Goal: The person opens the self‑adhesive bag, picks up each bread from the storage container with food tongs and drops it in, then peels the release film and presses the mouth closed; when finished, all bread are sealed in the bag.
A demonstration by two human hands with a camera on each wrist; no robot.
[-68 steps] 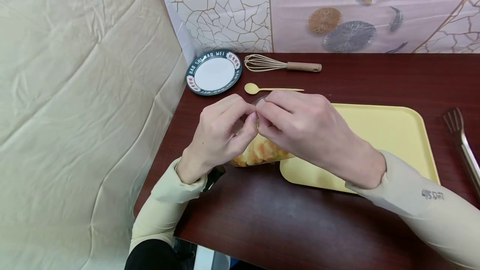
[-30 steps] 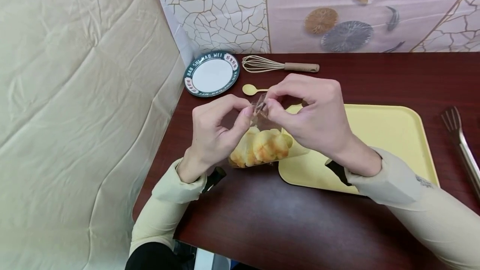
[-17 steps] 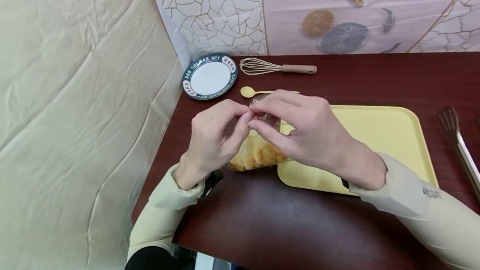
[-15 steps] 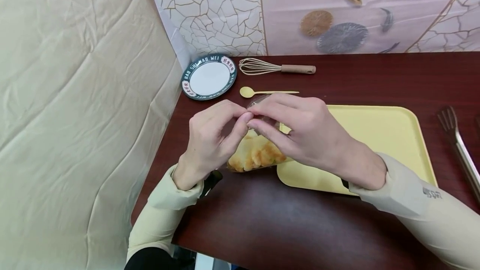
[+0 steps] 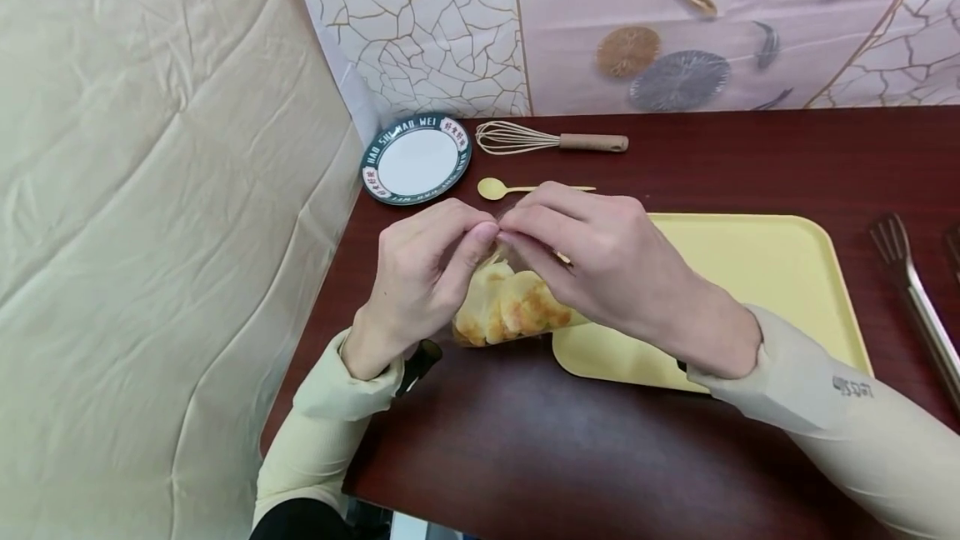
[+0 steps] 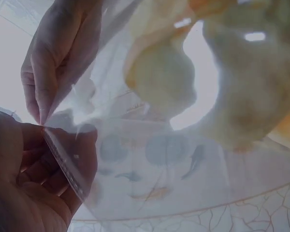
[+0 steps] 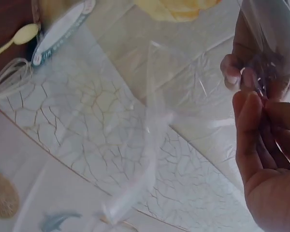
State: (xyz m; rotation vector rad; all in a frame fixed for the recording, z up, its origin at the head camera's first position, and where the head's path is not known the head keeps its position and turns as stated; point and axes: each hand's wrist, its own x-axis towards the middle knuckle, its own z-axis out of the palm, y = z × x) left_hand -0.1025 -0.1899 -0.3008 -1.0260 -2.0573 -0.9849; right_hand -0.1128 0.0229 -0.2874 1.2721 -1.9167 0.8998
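Note:
Golden-yellow bread [image 5: 517,307] sits inside a clear plastic bag [image 7: 154,111], just below my hands in the head view. My left hand [image 5: 416,277] pinches the bag's top between thumb and index finger. Right beside it, my right hand [image 5: 611,265] pinches the same part, and the fingertips of both hands nearly meet. Through the film, the left wrist view shows the bread [image 6: 174,72] large and close, with both hands at the bag's edge. My right hand covers some of the bag. Whether the bag touches the table cannot be told.
A yellow tray [image 5: 757,282] lies right of the bag, its left part behind my right hand. Farther back are a green-rimmed plate [image 5: 417,161], a whisk [image 5: 592,142] and a yellow spoon [image 5: 492,188]. A metal fork [image 5: 915,286] lies at the right.
About a second ago my right hand was higher and turned, with crumpled film showing between the hands. It has since come down and left, close against the left fingertips. My left hand has barely moved.

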